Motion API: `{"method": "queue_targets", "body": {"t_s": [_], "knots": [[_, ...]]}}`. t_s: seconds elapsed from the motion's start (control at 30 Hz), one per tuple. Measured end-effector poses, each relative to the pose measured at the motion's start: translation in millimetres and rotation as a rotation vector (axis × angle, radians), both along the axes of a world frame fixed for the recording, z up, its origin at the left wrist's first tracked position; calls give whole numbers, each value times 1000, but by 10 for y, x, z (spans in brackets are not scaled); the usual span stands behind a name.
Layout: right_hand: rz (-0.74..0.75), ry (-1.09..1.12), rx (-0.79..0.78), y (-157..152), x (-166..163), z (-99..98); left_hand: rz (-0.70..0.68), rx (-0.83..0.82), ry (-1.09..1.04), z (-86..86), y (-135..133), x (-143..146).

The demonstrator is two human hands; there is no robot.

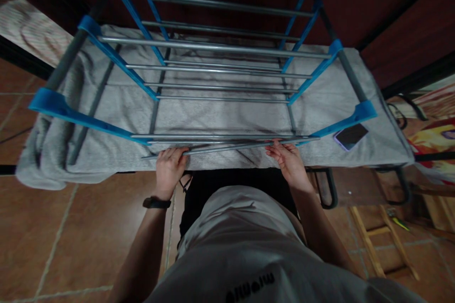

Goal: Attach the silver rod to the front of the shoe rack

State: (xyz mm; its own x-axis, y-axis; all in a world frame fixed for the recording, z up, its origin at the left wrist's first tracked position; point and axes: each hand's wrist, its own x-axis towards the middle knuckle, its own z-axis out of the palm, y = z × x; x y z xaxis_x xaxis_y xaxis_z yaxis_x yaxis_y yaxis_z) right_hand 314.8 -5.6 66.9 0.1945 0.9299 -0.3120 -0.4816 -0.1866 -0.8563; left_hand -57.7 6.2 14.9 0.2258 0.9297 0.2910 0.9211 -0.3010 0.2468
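The hand-held rod [227, 148] was silver-grey, matching the crossbars [213, 47]; the uprights [68, 61] were dark grey and the side brackets [95, 123] bright blue. The blanket [227, 118] was plain light grey. The phone [351, 136] was dark with a lilac edge. The wristband [156, 202] was black, the shirt [241, 222] pale grey with black lettering [250, 288]. Floor tiles [117, 218] were orange-brown with paler joints; the far-right cloth [435, 142], red-and-yellow patterned.

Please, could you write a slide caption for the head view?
Left hand and right hand hold a thin metal rod at a blue-and-grey rack on grey cloth.
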Motion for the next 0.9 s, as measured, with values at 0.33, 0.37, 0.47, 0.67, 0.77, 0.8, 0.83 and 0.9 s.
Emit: {"method": "queue_targets", "body": {"t_s": [0.33, 0.37, 0.47, 0.67, 0.77, 0.8, 0.83, 0.9], "knots": [[-72, -29, 78, 111, 23, 225, -4, 52, -23, 118, 29, 77], [-68, -35, 83, 110, 22, 250, -4, 55, -32, 128, 30, 74], [-52, -53, 121, 118, 35, 346, 1, 68, -67, 174, 41, 74], [-24, -124, 200, 174, 92, 541, 2, 150, -113, 329, 100, 112], [-16, -156, 224, 179, 106, 614, -2, 203, -112, 402, 113, 117], [-14, -163, 229, 177, 109, 635, -4, 213, -113, 426, 113, 115], [-13, -168, 234, 174, 112, 654, -5, 220, -114, 450, 112, 112], [-13, -168, 244, 169, 114, 682, -5, 237, -120, 499, 111, 103]]}}
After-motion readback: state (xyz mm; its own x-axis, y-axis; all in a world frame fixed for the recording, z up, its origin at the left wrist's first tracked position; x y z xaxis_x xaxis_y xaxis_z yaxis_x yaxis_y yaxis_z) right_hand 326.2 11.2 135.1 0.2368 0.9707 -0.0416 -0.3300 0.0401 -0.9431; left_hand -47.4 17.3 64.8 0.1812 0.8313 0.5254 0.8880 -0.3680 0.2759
